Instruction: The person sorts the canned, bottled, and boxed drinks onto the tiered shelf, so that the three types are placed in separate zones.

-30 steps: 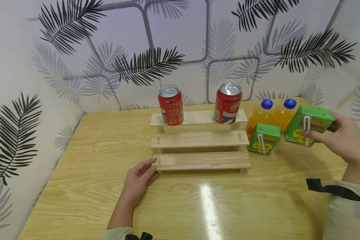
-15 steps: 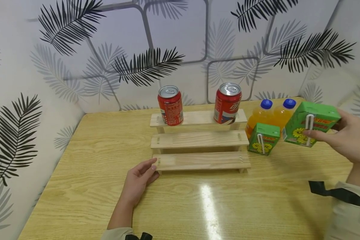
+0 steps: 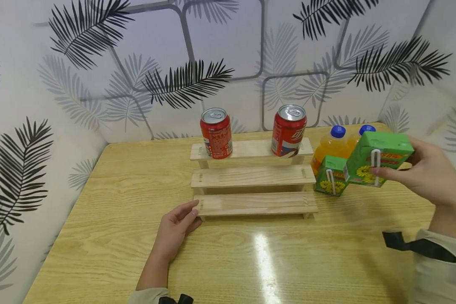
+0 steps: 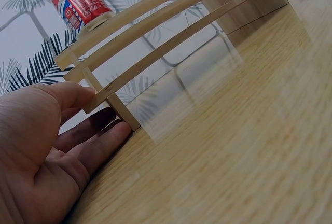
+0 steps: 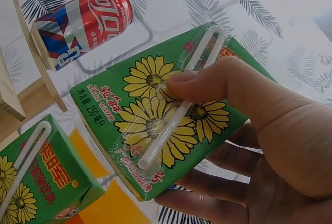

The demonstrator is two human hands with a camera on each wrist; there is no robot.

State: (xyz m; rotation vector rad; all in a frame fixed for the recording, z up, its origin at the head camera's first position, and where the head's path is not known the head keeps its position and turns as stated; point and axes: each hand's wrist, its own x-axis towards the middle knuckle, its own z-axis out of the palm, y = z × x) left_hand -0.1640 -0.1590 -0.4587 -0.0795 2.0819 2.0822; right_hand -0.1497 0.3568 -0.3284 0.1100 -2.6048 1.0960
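In the head view my right hand (image 3: 431,175) grips a green drink carton (image 3: 387,162) with a white straw, thumb on its flowered front. The carton is held raised at the right, overlapping the edge of a matching carton (image 3: 328,181) that stands on the table. Down at the rack's lower left corner, my left hand (image 3: 176,226) holds the end of the lowest step of a three-step wooden rack (image 3: 252,204). The left wrist view shows the thumb (image 4: 78,95) against the step's end and the fingers by the leg.
Two red cola cans, one on the left (image 3: 216,137) and one on the right (image 3: 289,133), stand on the top step. Behind the cartons are two orange drink bottles (image 3: 328,145) with blue caps. A leaf-patterned wall (image 3: 228,38) backs the wooden table (image 3: 110,219).
My right hand first drifted slightly right with its carton, then came back left, so the carton now covers part of the rear bottle. The left hand and rack stay where they were.
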